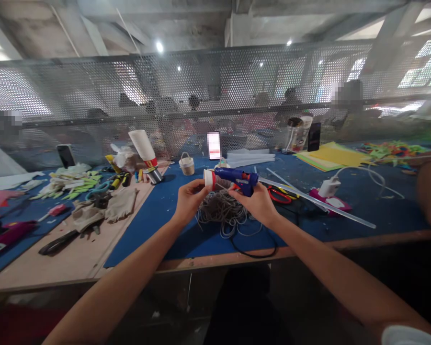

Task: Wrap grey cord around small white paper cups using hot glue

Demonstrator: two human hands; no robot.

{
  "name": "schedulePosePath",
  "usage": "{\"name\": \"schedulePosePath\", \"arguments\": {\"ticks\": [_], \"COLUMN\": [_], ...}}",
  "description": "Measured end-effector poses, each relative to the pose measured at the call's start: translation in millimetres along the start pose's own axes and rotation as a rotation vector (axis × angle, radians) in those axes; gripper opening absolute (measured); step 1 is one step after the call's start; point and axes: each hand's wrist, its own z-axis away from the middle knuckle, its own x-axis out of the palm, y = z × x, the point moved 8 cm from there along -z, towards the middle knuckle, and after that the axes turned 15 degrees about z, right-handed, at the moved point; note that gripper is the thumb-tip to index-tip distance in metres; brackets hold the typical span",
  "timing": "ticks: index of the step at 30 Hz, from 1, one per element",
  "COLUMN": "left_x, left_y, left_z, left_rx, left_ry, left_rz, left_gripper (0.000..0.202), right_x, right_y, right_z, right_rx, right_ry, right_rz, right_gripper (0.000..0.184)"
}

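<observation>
My left hand point(190, 197) is closed around a small white and red paper cup point(209, 179), tipped on its side. Grey cord seems to be wound at the cup's right end, though the detail is hard to make out. My right hand point(256, 203) grips a blue glue gun point(233, 175) whose nozzle reaches left to the cup's upper edge. A long clear glue stick point(319, 200) sticks out of the gun's back. Below both hands lies a loose tangle of grey cord point(224, 213) on the blue mat point(143, 244).
Behind stand a small cord-covered basket point(187, 166), a lit phone point(213, 145) and stacked paper cups point(143, 148). Red-handled scissors point(279, 195) and a white plug point(328, 187) on a magenta power strip point(339, 206) lie right. Gloves point(120, 205) lie left. A perforated metal screen point(215, 91) rises behind.
</observation>
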Motion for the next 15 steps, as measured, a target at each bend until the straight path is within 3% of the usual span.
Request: {"name": "schedulePosePath", "arguments": {"ticks": [5, 10, 15], "left_x": [-4.6, -9.2, -8.5], "left_y": [1, 4, 10], "left_z": [-2, -3, -3], "left_rx": [0.038, 0.074, 0.097], "left_ry": [0.026, 0.070, 0.075], "left_rz": [-0.030, -0.097, -0.151], "left_gripper": [0.022, 0.022, 0.023], "right_x": [-7, -12, -1], "right_y": [2, 8, 9], "right_z": [-1, -3, -2], "right_rx": [0.004, 0.029, -0.035], "right_ry": [-0.007, 0.035, -0.036], "right_rz": [-0.017, 0.018, 0.037], "right_gripper": [0.032, 0.035, 0.040]}}
